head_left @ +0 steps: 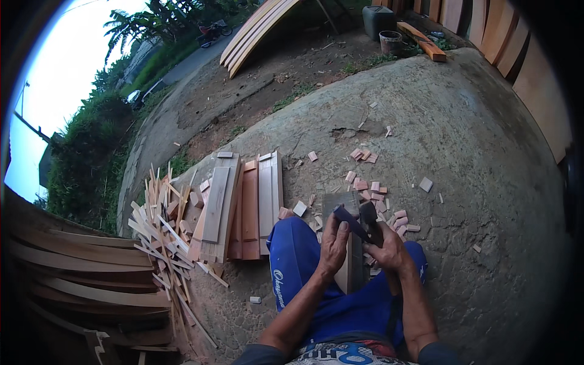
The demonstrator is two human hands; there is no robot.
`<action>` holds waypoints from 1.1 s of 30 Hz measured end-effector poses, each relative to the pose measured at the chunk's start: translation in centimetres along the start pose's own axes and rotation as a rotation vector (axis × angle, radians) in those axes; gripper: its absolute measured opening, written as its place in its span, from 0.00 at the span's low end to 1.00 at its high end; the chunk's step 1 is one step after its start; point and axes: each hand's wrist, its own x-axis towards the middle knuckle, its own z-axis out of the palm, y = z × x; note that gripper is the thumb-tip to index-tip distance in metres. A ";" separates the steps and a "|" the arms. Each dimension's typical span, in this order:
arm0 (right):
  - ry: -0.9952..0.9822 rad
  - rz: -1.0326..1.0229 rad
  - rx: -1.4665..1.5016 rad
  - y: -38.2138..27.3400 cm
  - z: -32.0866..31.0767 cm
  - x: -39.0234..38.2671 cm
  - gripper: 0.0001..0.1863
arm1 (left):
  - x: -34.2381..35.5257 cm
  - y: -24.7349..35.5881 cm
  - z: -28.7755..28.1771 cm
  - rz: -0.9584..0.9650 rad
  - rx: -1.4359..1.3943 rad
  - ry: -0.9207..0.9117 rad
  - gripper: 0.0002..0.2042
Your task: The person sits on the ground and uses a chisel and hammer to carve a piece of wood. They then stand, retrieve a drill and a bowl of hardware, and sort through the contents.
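Observation:
Both of my hands are raised together above a wooden block between my knees. The fingers and thumb of my left hand press on a dark, flat, blade-like piece slanting toward the right hand. My right hand is closed around a dark tool with a blocky head; its exact kind is unclear, and the fingers partly hide it. Whether the two dark pieces are joined cannot be made out. Small pinkish wood chips lie scattered just beyond the block.
Planks are stacked beside my left knee, next to a heap of thin wood offcuts. Curved boards are piled at the near left. Far off stand a grey jerrycan, a bucket and an orange-brown beam.

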 end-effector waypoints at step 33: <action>0.118 0.196 0.352 -3.4 4.6 -10.0 0.23 | 6.5 0.0 -6.4 0.099 0.116 0.029 0.19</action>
